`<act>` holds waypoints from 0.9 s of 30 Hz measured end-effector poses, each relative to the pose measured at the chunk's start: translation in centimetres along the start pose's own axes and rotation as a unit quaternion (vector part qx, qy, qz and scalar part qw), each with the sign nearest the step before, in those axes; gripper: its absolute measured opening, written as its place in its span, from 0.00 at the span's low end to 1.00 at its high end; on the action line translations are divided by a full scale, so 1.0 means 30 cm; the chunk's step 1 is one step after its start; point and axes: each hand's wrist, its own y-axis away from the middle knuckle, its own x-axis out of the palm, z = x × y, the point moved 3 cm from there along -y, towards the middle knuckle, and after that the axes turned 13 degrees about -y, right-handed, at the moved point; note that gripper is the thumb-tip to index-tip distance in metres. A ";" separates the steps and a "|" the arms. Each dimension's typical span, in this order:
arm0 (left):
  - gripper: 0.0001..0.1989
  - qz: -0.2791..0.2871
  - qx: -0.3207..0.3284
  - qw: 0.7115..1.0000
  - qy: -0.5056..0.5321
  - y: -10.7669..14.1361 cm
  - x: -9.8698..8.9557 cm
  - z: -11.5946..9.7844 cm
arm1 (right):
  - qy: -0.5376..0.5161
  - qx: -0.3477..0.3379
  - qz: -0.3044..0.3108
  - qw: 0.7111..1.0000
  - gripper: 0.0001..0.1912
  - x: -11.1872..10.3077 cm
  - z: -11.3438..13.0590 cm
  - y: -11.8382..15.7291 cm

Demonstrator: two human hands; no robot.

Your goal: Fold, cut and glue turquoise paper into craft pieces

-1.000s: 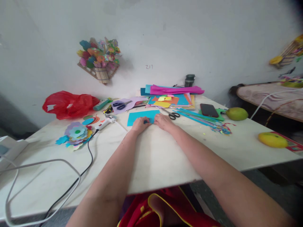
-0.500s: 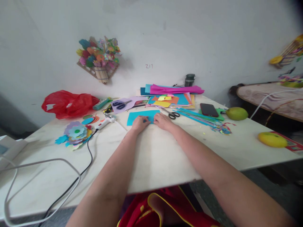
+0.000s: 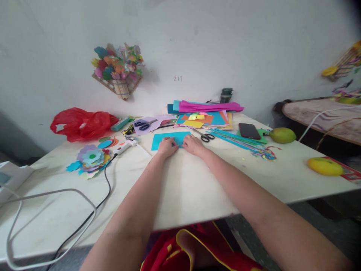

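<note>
While a colorful flower bouquet (image 3: 118, 67) hangs on the pale wall (image 3: 203, 45), a person's left hand (image 3: 168, 146) and right hand (image 3: 193, 145) rest side by side on a blue sheet (image 3: 173, 134) at the middle of a cluttered white table (image 3: 194, 188). The sheet's long axis runs left to right, roughly along the wall. Flat, plain and straight-edged, it shows bright blue beyond the curled hands; whether they pinch its near edge cannot be told.
</note>
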 end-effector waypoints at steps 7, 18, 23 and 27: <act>0.10 -0.002 -0.024 1.000 -0.018 -0.010 0.018 0.012 | -0.003 0.006 0.002 1.000 0.12 -0.005 0.005 0.002; 0.28 0.024 -0.092 0.995 -0.012 0.007 0.006 -0.009 | -0.010 0.011 0.000 1.000 0.10 -0.006 0.013 0.002; 0.27 0.032 -0.094 0.995 -0.010 0.005 0.004 -0.013 | -0.040 0.004 0.005 0.999 0.10 -0.018 -0.002 0.003; 0.25 0.039 -0.084 0.996 -0.015 0.004 0.000 -0.016 | -0.076 -0.033 0.004 0.997 0.07 -0.021 -0.041 0.001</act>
